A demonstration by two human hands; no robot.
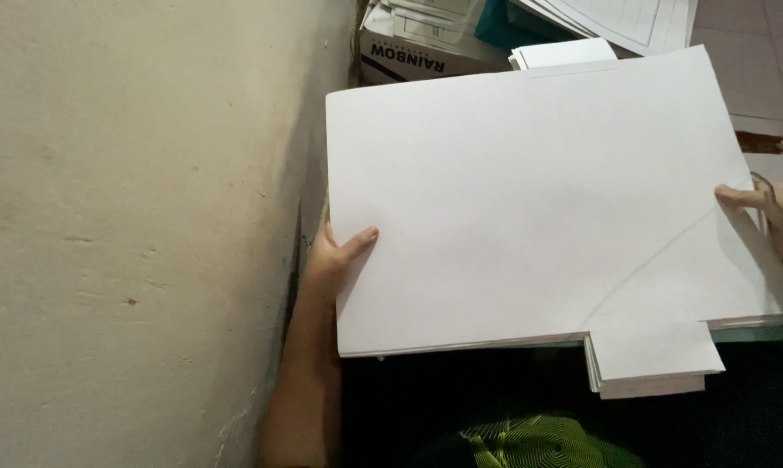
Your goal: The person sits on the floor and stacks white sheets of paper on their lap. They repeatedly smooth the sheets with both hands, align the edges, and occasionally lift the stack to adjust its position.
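Paper stack (539, 199) – big white sheets, held flat over lap, long axis running L–R. Small paper bundle (656, 360) pokes out near edge. Left hand (339, 256) pinching L edge, right hand (760, 204) gripping R edge. Beyond – cardboard box (409, 52) by wall (140, 217).

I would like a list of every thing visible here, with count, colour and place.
large paper stack: one, white, centre, held at both side edges
small paper stack: one, white, sticking out under the near edge
cardboard box: one, white and dark, top, by the wall
loose sheets: several, white, top right
wall: one, cream, left
floor tiles: pale, top right
left hand: one, left edge
right hand: one, right edge
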